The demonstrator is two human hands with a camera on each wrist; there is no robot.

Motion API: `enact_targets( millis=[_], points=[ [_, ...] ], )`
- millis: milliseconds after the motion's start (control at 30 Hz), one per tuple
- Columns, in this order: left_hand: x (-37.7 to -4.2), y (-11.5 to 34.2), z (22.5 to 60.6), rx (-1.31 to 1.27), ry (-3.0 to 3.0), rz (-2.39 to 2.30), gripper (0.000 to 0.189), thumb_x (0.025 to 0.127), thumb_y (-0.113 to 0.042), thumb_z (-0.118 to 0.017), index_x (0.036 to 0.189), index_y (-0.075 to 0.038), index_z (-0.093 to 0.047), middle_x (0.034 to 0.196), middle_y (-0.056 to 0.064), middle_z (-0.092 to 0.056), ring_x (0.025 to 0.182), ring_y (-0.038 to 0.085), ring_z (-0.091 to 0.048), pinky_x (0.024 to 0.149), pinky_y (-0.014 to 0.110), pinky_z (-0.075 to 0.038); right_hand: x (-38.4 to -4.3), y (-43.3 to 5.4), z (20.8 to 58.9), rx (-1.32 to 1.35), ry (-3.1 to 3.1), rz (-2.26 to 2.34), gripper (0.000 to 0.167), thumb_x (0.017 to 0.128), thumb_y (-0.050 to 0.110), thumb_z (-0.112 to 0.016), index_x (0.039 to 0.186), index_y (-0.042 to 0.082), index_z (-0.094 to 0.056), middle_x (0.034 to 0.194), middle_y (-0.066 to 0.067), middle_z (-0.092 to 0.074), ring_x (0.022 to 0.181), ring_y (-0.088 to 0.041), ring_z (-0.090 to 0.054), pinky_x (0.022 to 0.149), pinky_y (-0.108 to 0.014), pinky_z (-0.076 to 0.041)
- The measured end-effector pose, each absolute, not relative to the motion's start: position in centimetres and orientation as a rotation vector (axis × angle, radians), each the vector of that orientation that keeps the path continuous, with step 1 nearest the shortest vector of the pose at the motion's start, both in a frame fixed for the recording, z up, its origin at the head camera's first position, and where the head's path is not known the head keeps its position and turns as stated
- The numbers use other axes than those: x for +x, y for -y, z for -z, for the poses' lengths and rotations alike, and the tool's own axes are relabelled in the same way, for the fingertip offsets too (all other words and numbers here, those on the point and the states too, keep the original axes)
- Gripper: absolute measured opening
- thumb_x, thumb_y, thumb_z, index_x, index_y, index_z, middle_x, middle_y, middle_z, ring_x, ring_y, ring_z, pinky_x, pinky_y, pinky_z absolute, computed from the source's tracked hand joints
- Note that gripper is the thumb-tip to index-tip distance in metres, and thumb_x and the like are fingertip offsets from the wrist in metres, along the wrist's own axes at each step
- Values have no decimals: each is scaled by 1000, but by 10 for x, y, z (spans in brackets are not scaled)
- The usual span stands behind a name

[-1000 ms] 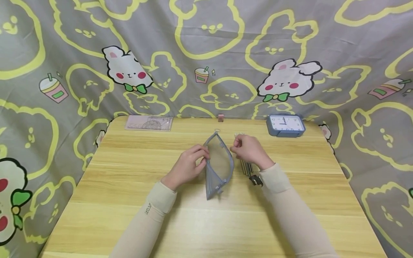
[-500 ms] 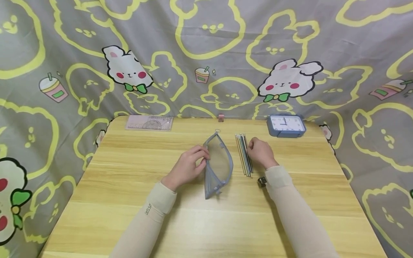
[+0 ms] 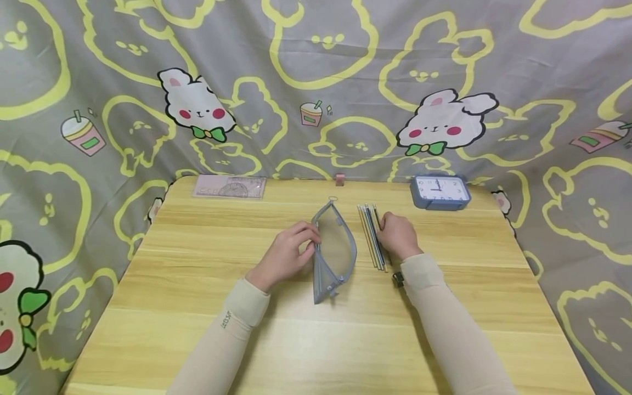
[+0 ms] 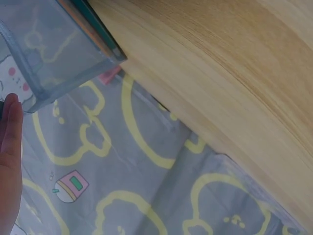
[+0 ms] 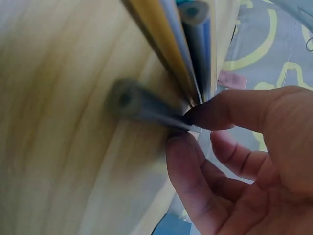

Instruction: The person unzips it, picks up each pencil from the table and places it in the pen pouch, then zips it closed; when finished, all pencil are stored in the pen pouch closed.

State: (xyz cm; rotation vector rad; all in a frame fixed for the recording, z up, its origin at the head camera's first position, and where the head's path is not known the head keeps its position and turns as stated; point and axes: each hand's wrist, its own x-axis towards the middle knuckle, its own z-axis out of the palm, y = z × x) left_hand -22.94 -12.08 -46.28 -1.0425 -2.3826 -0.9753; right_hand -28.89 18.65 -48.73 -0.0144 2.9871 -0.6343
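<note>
A translucent grey-blue zip pouch [image 3: 323, 282] stands with its mouth spread wide on the table. My left hand [image 3: 283, 255] grips its left rim, fingertips over the edge. Through the pouch wall [image 4: 63, 68] in the left wrist view, an orange and a green pencil [image 4: 100, 29] show inside. To the right of the pouch, several pencils [image 3: 370, 238] lie side by side in a row. My right hand [image 3: 399, 236] pinches the rightmost pencil [image 5: 142, 105] between thumb and fingertip. That pencil is angled slightly away from the others, its blunt end toward the wrist camera.
A blue clock [image 3: 440, 192] stands at the back right. At the back left lies a flat pinkish printed slip [image 3: 229, 187]. A small pink block [image 3: 339, 180] sits at the back edge, before a patterned curtain [image 3: 345, 66] that surrounds the table.
My right hand has moved from above the pencils, near the pouch, to the row's right side and now pinches the end pencil, tilting it away. My left hand and the pouch have hardly moved.
</note>
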Motion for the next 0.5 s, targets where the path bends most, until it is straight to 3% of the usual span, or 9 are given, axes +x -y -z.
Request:
enact_targets(
  millis=[200, 500],
  points=[
    [-229, 121, 464, -1043, 2384, 963, 12, 92, 6, -69, 94, -5, -75, 110, 8, -72, 102, 23, -74, 90, 32, -65, -286, -191, 482, 5, -2922, 714, 16, 85, 13, -70, 78, 11, -56, 74, -5, -60, 72, -26, -58, 65, -34, -46],
    [-229, 121, 461, -1039, 2391, 935, 11, 92, 5, -70, 95, -4, -75, 110, 7, -72, 102, 23, -74, 90, 32, -65, -278, -184, 450, -97, -2900, 855, 16, 89, 19, -74, 86, 10, -61, 81, -5, -65, 75, -24, -60, 70, -34, -48]
  ],
)
